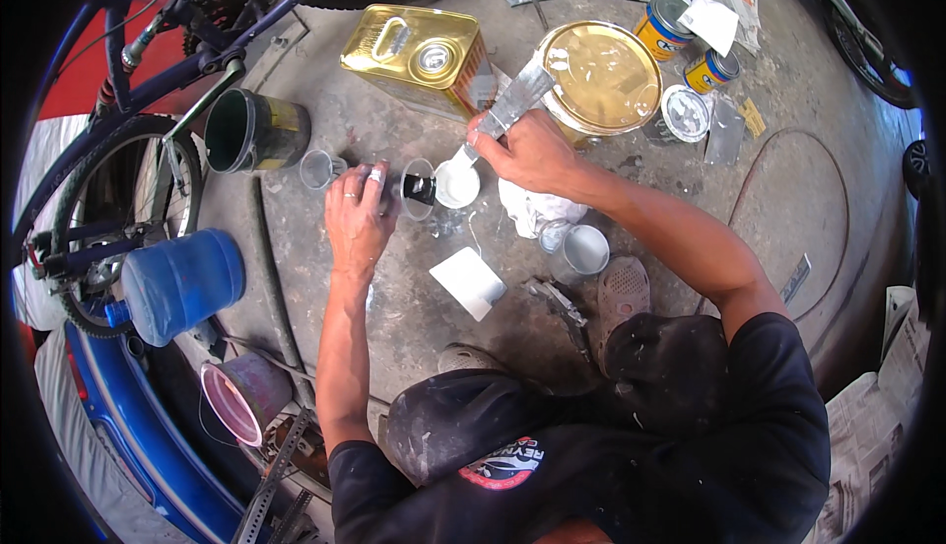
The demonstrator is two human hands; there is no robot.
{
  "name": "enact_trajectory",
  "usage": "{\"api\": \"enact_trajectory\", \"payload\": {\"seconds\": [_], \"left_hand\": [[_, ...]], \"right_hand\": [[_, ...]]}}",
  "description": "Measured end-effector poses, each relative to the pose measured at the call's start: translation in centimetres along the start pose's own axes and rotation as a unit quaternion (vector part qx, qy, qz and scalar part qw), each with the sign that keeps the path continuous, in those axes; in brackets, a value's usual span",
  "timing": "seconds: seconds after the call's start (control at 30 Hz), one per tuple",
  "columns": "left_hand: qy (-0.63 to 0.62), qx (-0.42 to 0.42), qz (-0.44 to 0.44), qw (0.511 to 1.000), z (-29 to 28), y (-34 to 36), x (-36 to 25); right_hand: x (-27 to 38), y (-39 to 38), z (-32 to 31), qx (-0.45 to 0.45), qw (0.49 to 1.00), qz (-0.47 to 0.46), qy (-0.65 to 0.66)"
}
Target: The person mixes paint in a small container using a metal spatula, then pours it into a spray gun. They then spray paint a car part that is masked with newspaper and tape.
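Note:
My left hand [357, 211] is wrapped round a clear plastic cup [422, 209], tipped on its side with black liquid inside. Its mouth points at a small tub of white paint [457, 185] on the concrete floor. Over that tub, my right hand [537, 155] grips a flat, paint-smeared stirring stick [517, 99], its lower end at the tub's rim. Just left of the tipped cup stands another clear cup [317, 170]. A white rag [537, 211] lies below my right hand, beside a cup with pale contents [585, 249].
A gold metal can [414, 56] and a large gold-lidded pail [603, 76] stand ahead. Smaller paint cans [662, 30] are at the far right. On the left are a black bucket [256, 132], a blue water jug [185, 286] and a bicycle [118, 140]. A white card [468, 282] lies nearer me.

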State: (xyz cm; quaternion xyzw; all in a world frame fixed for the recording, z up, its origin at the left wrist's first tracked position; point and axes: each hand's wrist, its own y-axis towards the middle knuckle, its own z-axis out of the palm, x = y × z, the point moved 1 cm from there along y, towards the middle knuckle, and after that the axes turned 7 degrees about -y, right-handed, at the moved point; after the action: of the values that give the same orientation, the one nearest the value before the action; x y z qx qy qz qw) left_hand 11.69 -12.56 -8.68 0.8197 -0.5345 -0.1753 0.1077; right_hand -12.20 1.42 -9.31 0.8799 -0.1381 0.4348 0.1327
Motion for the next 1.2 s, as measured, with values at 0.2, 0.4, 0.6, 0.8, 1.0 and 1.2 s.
{"api": "enact_trajectory", "payload": {"seconds": [0.2, 0.4, 0.6, 0.8, 1.0, 1.2], "left_hand": [[0.0, 0.01, -0.004, 1.0, 0.01, -0.04, -0.01], [0.003, 0.004, 0.002, 1.0, 0.15, 0.0, -0.1], [0.01, 0.011, 0.006, 1.0, 0.38, -0.11, 0.23], [0.009, 0.009, 0.006, 1.0, 0.52, -0.22, 0.23], [0.008, 0.009, 0.006, 1.0, 0.46, -0.16, 0.14], [0.008, 0.015, 0.008, 1.0, 0.45, -0.12, 0.16]], "right_hand": [[-0.03, -0.02, -0.06, 0.011, 1.0, 0.01, -0.002], [0.16, -0.01, -0.25, 0.013, 1.0, 0.015, -0.004], [0.37, 0.01, -0.39, 0.018, 1.0, 0.023, -0.008], [0.22, 0.02, -0.32, 0.013, 1.0, 0.023, -0.002], [-0.02, 0.08, -0.14, 0.011, 1.0, 0.021, 0.002], [-0.01, 0.11, -0.11, 0.004, 1.0, 0.013, -0.003]]}}
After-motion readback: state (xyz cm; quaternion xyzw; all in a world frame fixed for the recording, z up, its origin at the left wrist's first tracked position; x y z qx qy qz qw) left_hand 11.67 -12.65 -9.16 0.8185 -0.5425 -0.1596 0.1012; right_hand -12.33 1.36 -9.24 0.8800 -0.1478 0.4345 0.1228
